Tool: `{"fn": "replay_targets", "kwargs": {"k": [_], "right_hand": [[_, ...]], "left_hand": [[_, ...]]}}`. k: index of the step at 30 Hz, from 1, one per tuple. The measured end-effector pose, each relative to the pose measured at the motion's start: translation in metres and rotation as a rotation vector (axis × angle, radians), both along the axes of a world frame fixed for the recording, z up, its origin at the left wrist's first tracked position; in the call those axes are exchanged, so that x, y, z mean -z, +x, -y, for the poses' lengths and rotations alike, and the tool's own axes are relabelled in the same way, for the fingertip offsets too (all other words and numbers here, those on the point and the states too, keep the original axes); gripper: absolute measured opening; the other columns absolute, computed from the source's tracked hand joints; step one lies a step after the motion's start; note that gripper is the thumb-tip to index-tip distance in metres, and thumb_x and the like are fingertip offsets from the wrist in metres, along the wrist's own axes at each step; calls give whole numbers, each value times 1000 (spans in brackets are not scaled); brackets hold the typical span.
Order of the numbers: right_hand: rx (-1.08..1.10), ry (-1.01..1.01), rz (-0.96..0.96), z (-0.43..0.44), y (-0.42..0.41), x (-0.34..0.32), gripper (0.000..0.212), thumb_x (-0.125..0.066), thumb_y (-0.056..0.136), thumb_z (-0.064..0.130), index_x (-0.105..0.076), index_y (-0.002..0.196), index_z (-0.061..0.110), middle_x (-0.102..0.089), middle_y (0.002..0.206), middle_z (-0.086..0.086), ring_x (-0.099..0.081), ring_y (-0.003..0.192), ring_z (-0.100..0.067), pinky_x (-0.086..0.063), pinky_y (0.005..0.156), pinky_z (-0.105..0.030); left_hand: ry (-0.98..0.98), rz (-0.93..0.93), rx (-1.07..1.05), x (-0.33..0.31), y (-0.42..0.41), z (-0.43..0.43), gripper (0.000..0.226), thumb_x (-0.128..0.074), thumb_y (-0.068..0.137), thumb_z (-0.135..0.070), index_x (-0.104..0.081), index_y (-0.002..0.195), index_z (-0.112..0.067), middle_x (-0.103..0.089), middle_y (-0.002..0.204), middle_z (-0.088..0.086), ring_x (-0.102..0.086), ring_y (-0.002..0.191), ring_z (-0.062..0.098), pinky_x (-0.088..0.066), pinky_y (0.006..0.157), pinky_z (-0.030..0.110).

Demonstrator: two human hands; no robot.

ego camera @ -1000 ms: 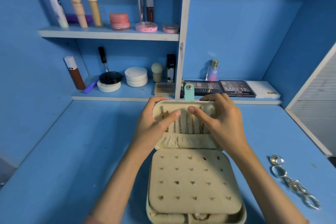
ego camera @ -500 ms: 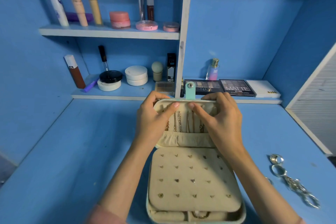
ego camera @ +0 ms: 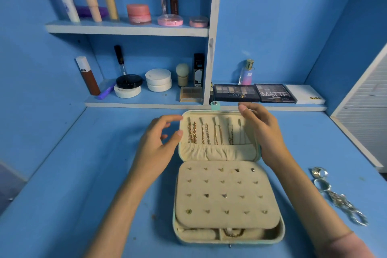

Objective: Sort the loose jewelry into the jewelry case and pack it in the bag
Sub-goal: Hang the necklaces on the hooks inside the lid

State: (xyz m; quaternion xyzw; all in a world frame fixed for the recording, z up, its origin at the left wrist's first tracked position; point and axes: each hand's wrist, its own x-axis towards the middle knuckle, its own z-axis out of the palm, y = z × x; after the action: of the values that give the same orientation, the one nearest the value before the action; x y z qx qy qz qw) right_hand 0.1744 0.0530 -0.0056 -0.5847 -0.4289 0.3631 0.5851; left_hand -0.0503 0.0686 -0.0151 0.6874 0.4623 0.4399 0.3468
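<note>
Several necklaces (ego camera: pixel 206 134) hang in the jewelry case (ego camera: pixel 230 241); loose rings (ego camera: pixel 319 173) at 3 o'clock await sorting. Left grip (ego camera: pixel 156 148) and right grip (ego camera: pixel 265 132) are apart, empty.

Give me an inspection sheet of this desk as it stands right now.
Surface: blue desk, a few small specks.
Job's things: jewelry case open, lid up; chains hang in the lid; studs sit on the earring panel; silver rings and chain lie loose on the desk to the right; no bag seen.
Clutter: cosmetics on two shelves; eyeshadow palettes on the lower ledge.
Hands: left hand open beside the lid's left edge; right hand open at its right edge; neither holds anything.
Cables: nothing seen.
Surroundings: blue walls; white slatted panel at right.
</note>
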Motion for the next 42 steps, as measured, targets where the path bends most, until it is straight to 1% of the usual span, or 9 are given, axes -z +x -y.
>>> {"fn": "replay_targets", "kwargs": {"k": [3, 5, 14, 19, 22, 29, 36, 39, 42], "right_hand": [[3, -48, -46, -2, 1, 4, 17, -60, 88, 36, -66, 99, 24, -61, 95, 3, -53, 89, -9, -40, 77, -22], [9, -84, -71, -3, 2, 8, 22, -61, 86, 40, -67, 100, 23, -62, 100, 3, -54, 94, -13, -40, 83, -28], [28, -170, -119, -4, 2, 15, 35, -63, 82, 50, -67, 102, 22, -64, 114, -1, -57, 110, -22, -42, 97, -39], [34, -192, -100, -3, 2, 16, 37, -62, 82, 52, -66, 104, 23, -63, 114, 1, -56, 111, -20, -43, 101, -42], [36, -194, -96, -4, 2, 16, 37, -61, 83, 51, -65, 106, 23, -62, 112, 4, -55, 111, -17, -42, 101, -39], [28, -212, -116, -5, 6, 17, 40, -61, 80, 57, -66, 104, 25, -63, 110, 8, -56, 109, -15, -43, 101, -43], [-31, -188, -104, -3, 10, 17, 36, -54, 86, 53, -65, 107, 26, -58, 105, 19, -52, 101, -2, -42, 83, -28], [-38, -181, -90, -5, 12, 17, 35, -51, 87, 55, -65, 104, 28, -56, 114, 14, -49, 116, -11, -39, 96, -33], [-21, -158, -58, -6, 13, 17, 38, -46, 91, 53, -65, 109, 26, -56, 114, 12, -48, 118, -11, -35, 96, -29]], "left_hand": [[138, -268, 79, 2, -18, 11, 49, -60, 84, 5, -57, 90, -44, -59, 107, -19, -49, 110, 2, -35, 93, 13], [182, -397, 128, 4, -25, 19, 47, -54, 78, 2, -55, 84, -44, -56, 103, -22, -46, 109, 1, -28, 91, 6], [-17, -437, 382, -3, -37, 37, 41, -55, 71, -24, -50, 102, -50, -49, 114, -20, -37, 122, 3, -27, 97, 9], [-83, -376, 446, -5, -43, 35, 38, -60, 70, -29, -54, 104, -46, -53, 116, -20, -42, 124, 5, -31, 104, 18], [-99, -304, 446, -4, -45, 33, 32, -59, 66, -40, -60, 98, -44, -58, 113, -19, -49, 119, 7, -33, 102, 14], [-135, -166, 447, 1, -48, 31, 21, -64, 70, -39, -67, 91, -37, -66, 107, -15, -58, 113, 10, -40, 98, 17], [-128, -63, 375, 1, -43, 30, 21, -64, 69, -47, -69, 86, -37, -70, 102, -11, -63, 105, 9, -45, 94, 21], [-148, -5, 352, 0, -40, 28, 23, -68, 68, -49, -71, 86, -35, -72, 99, -8, -65, 99, 10, -47, 92, 20], [-146, 45, 326, -3, -35, 27, 17, -79, 73, -40, -71, 84, -29, -73, 92, -4, -67, 90, 10, -48, 86, 16]]}}
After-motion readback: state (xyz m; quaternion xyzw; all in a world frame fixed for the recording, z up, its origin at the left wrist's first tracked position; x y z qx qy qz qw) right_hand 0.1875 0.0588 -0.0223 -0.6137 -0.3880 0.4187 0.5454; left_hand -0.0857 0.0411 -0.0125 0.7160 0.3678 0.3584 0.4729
